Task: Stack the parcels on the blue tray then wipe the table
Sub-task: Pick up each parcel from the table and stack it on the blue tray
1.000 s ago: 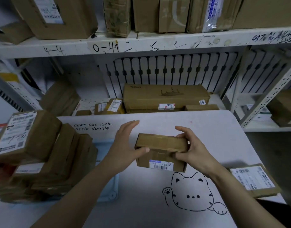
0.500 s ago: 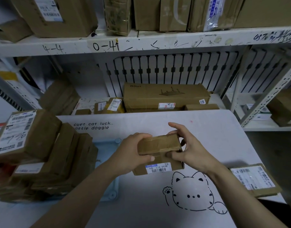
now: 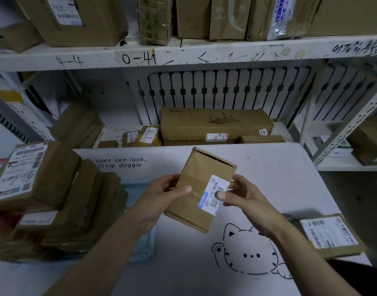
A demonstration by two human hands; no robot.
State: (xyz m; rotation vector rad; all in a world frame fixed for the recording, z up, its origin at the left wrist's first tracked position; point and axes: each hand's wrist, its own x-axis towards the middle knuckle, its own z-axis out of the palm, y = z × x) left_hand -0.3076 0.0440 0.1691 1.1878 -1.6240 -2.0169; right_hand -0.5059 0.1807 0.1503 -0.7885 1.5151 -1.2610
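we hold the small parcel in the air over the table, mid scene, label side up. left hand fingers curl round its left edge, thumb on top; right hand pinches the right edge, thumb on the label. its long axis runs near-left to far-right, tilted. the stack on the blue tray lies left, so the left hand is nearer. another flat parcel waits near right.

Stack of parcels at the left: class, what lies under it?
A blue tray lies under the stack of parcels; only its right strip and near corner show. The rest of it is covered by the parcels.
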